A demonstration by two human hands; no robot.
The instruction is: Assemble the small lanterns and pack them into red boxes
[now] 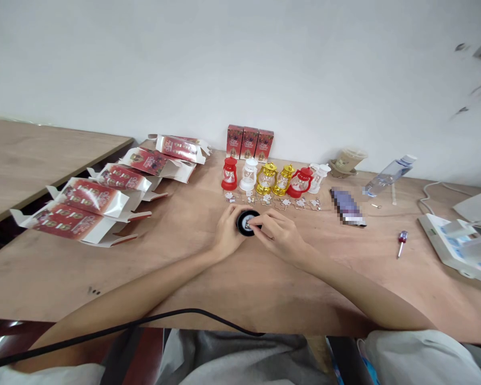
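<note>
Over the middle of the table, my left hand (227,231) is wrapped round the side of a black round object (240,226) with a pale disc in its centre. The object's round face points up toward me; its rest is hidden below. My right hand (279,233) reaches in from the other side, with thumb and forefinger pinched together at the pale centre. Whatever small thing is in that pinch is too small to name. Just beyond both hands lies a row of small metal pieces with white parts (284,203). Behind them stand several miniature lanterns (266,179) in red, white and gold.
Open red cartons (92,197) lie in a row at left. Three closed red boxes (249,142) stand by the wall. To the right are a phone (347,206), a bottle (390,175), a cup (349,160), a screwdriver (402,243) and a power strip (452,246). A black cable (164,314) crosses in front.
</note>
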